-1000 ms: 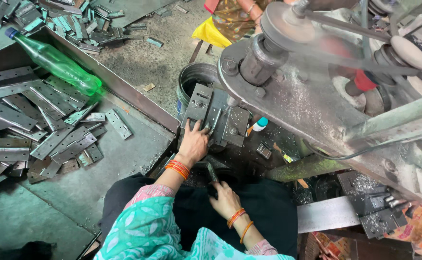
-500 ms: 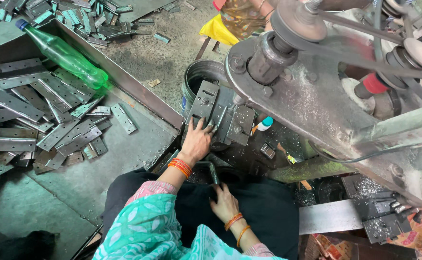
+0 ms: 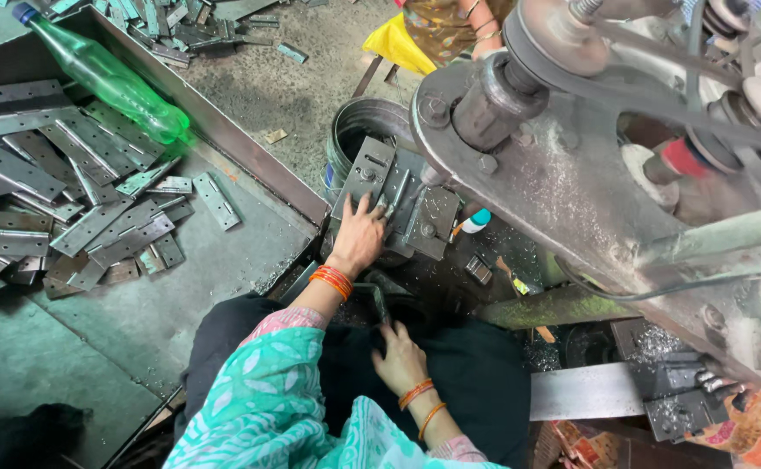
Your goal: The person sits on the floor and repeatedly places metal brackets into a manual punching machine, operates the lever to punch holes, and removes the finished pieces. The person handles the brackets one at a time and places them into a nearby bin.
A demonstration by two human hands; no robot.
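A gritty grey concrete floor [image 3: 268, 82], littered with metal scraps, runs beside a low green metal tray [image 3: 120, 304] under even daylight, with a heavy belt-driven machine frame [image 3: 572, 191] looming at right.

- left hand [image 3: 356, 239]: bare, stack of orange and red bangles at the wrist
- right hand [image 3: 400, 358]: bare, two thin orange bangles on the wrist, set a little apart
- sleeves: short, pink floral cuff on each arm, ending above the wrist
- scarf [image 3: 272, 404]: teal with a white leaf print, draped over shoulders and chest
- trousers [image 3: 467, 373]: plain black, loose, covering the lap
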